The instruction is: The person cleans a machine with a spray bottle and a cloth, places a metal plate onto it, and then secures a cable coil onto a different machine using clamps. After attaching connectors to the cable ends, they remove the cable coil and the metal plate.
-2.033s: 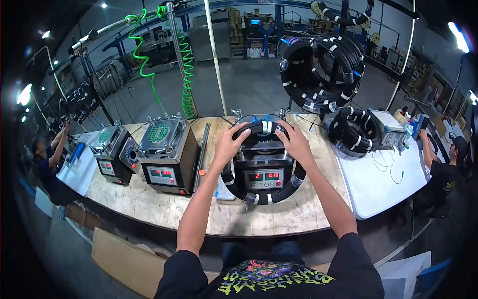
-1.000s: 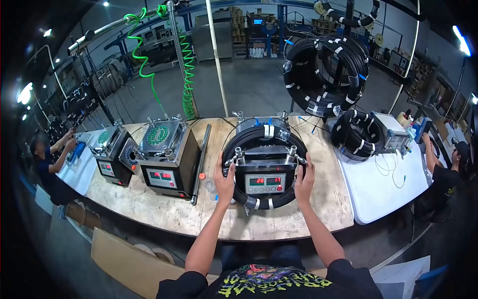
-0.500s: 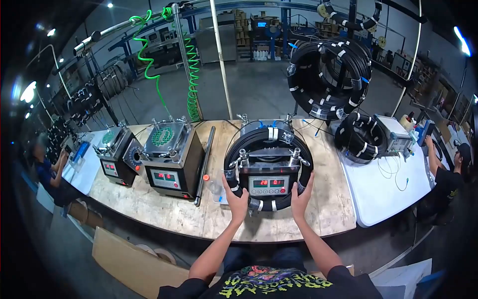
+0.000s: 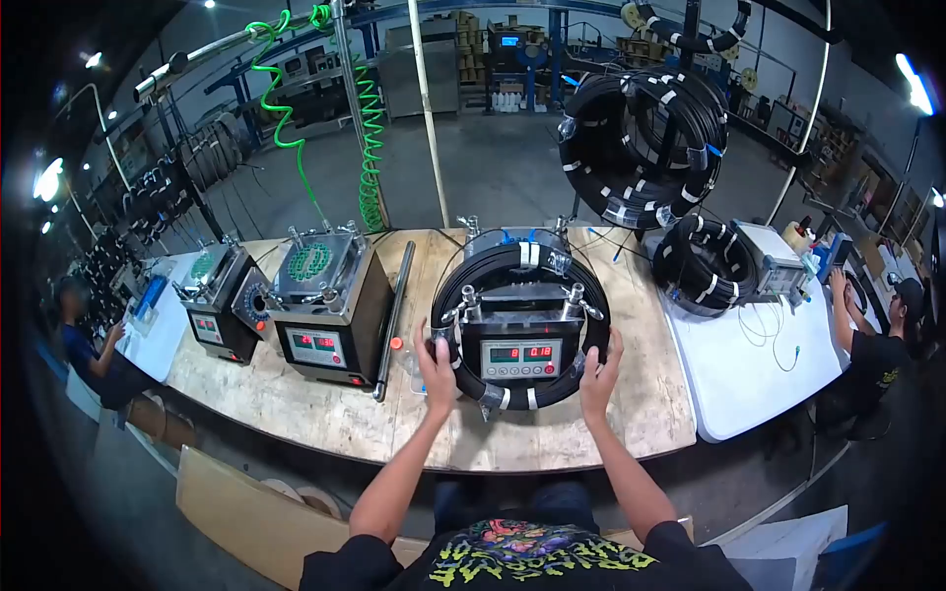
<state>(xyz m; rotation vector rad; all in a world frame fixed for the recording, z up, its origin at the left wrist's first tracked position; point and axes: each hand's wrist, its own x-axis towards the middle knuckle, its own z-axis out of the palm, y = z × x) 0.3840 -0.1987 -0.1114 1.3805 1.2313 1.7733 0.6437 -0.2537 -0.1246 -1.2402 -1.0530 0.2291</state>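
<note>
Workshop floor and racks of black coils stretch behind a plywood bench [image 4: 325,419], and I am looking down at a black cable coil [image 4: 520,264] looped around a boxy machine with a red digital readout [image 4: 521,357]. Half a second ago my hands sat close together under the coil's near edge; now they have spread outward and climbed a little, so the left hand [image 4: 435,371] cups the coil's lower left curve and the right hand [image 4: 599,375] cups the lower right. Both sets of fingers are partly curled against the coil, pressing it rather than closed round it. The coil lies between my palms, around the machine, its far arc well beyond my fingertips. I judge I am seating it evenly. Left of my left fingers stands a second readout machine [image 4: 325,295].
</note>
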